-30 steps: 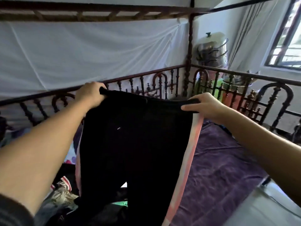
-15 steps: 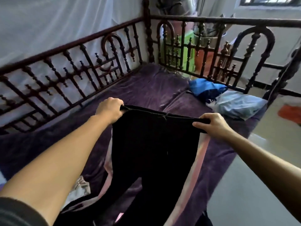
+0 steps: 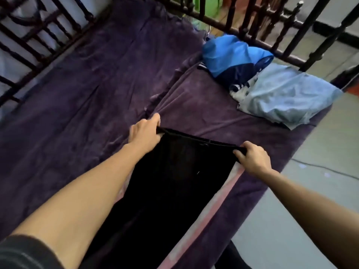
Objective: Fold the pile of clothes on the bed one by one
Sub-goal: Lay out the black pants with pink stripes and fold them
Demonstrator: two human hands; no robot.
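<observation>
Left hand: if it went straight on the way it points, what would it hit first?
Probably the blue garment. Between it and the left hand, which grips the black trousers, only purple bedcover shows. The hand's height above the bedcover is unclear, so it might brush that first.

Only one cam, head-mounted and wide-angle, tilted steeply down at the bed (image 3: 93, 80) from close above, rail (image 3: 291, 60) along the top.
</observation>
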